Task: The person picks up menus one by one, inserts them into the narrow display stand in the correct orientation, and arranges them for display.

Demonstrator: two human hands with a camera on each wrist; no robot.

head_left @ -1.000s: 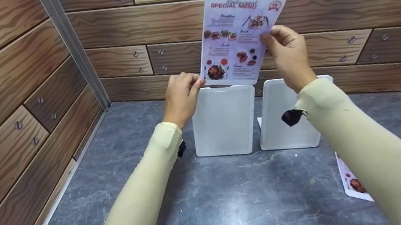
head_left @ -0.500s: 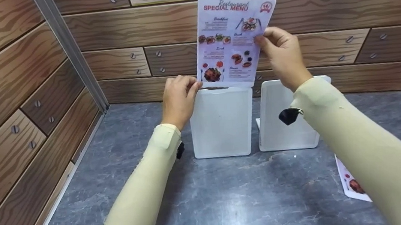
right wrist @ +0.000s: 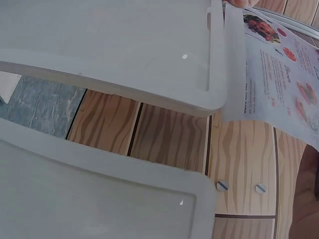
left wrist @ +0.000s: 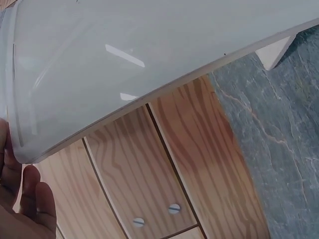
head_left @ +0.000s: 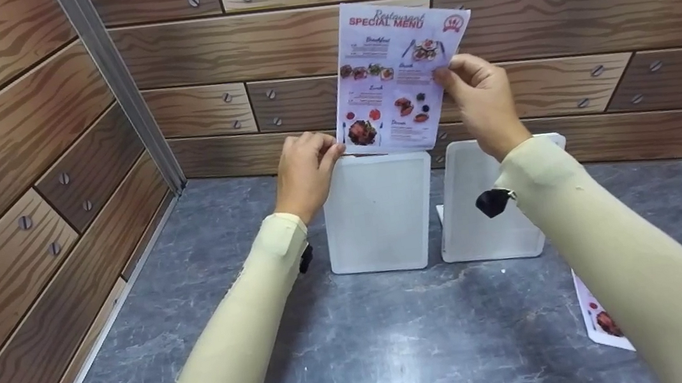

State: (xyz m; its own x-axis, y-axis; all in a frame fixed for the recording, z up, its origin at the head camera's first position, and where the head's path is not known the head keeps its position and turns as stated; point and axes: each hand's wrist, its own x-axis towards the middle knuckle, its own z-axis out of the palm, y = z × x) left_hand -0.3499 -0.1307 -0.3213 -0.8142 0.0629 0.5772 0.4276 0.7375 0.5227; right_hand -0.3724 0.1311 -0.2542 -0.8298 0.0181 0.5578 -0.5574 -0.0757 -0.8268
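A printed restaurant menu sheet (head_left: 389,77) stands upright above a white menu stand (head_left: 379,213), its lower edge right at the stand's top edge. My left hand (head_left: 307,173) pinches the sheet's lower left corner beside the stand's top left corner. Higher up, my right hand (head_left: 485,101) pinches the sheet's right edge between thumb and fingers. In the left wrist view, the left fingers (left wrist: 37,199) are close to the stand's corner. The right wrist view shows the sheet's lower edge (right wrist: 233,74) behind the stand's top, and part of the right hand (right wrist: 305,199).
A second white stand (head_left: 488,213) is to the right, partly hidden by the right wrist. Another menu piece (head_left: 599,316) lies on the grey marbled table (head_left: 366,355), half under the right forearm. Wood-patterned walls (head_left: 552,19) close off the back and sides.
The menu sheet has come down slightly toward the stand's top, the right hand lowering with it. Both hands keep their grip, and the head view has shifted a little.
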